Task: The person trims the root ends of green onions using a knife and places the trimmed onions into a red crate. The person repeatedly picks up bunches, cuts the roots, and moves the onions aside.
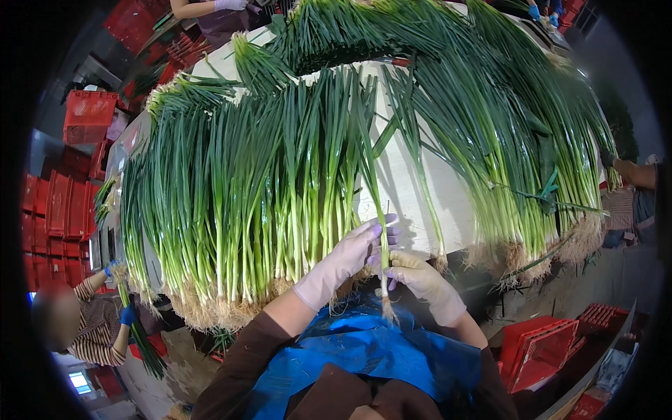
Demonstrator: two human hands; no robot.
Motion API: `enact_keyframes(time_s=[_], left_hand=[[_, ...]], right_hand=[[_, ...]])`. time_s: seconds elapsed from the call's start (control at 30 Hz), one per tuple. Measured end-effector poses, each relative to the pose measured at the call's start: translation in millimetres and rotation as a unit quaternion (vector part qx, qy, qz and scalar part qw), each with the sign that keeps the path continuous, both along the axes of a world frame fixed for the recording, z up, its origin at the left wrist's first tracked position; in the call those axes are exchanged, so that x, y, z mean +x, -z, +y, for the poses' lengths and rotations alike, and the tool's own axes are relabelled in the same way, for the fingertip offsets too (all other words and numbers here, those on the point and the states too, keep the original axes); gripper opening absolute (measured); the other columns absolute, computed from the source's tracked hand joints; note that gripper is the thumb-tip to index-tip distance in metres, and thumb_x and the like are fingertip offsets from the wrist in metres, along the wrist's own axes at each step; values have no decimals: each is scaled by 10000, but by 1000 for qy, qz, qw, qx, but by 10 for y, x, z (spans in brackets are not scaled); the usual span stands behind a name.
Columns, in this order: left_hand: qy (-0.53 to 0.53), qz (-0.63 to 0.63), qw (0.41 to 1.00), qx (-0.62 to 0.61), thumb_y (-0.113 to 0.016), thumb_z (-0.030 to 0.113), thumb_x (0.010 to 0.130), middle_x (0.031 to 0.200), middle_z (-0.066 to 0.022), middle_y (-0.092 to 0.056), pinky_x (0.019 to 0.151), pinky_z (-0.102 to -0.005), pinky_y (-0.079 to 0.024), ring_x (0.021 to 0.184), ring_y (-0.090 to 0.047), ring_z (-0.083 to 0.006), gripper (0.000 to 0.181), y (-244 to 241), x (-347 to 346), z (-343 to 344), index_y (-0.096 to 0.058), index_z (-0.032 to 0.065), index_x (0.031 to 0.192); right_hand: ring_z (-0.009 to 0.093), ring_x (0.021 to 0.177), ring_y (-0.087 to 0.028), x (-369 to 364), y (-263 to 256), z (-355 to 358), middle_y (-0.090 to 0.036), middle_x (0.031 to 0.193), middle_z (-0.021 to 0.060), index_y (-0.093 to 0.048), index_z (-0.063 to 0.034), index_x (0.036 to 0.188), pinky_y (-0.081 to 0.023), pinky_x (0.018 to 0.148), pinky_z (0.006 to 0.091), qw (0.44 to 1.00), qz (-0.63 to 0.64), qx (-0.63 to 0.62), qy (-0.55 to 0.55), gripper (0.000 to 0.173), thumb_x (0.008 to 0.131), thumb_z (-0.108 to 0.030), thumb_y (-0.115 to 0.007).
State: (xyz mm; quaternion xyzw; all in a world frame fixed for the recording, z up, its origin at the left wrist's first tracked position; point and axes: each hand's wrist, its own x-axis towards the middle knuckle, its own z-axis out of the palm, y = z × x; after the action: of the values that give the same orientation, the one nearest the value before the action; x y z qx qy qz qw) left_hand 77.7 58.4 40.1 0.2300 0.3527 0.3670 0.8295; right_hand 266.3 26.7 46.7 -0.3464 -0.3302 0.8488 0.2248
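Note:
Between my gloved hands is a single green onion (385, 252), its roots hanging over my blue plastic apron (362, 349) and its leaves reaching up the table. My left hand (357, 247) grips its stalk from the left. Lower down, the fingers of my right hand (422, 281) pinch the pale stem just above the roots. One loose green onion (428, 205) lies on the white tabletop (451, 194) to the right. A wide row of green onions (252, 194), roots toward me, stretches along the left. Another thick pile of green onions (509, 173) covers the right side.
Red plastic crates (68, 205) are stacked at left, and another red crate (541, 349) stands at lower right. A co-worker in a striped sleeve (94, 294) holds a green onion bundle (136, 331) at left. Other workers' gloved hands (231, 4) show at the far side.

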Motion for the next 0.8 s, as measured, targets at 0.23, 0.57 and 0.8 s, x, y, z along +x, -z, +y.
enact_keyframes(time_s=[0.23,0.57,0.8], left_hand=[[62,113,991,-46,-490,151,980,986,-88,-594,725,-324,-512,813,-579,-176,316,97,171,67,-532,38,1272],[-169,200,954,-145,-376,163,1022,954,-103,-593,595,-298,-495,637,-466,-133,243,606,-39,345,-519,8,1141],[-116,274,947,-120,-479,135,984,894,-55,-582,507,-222,-384,612,-443,-88,187,434,101,331,-549,37,1127]], right_hand=[[100,680,-582,-168,256,82,-642,815,15,-596,-50,1166,-475,585,249,965,-210,74,141,255,952,-183,-558],[88,489,-350,236,-65,-263,-410,576,-11,-608,37,1136,-366,500,241,959,41,-27,279,328,1006,-214,-442],[158,694,-593,725,-10,23,-626,791,95,-604,-30,1159,-485,640,294,770,-504,313,232,310,880,-165,-599]])
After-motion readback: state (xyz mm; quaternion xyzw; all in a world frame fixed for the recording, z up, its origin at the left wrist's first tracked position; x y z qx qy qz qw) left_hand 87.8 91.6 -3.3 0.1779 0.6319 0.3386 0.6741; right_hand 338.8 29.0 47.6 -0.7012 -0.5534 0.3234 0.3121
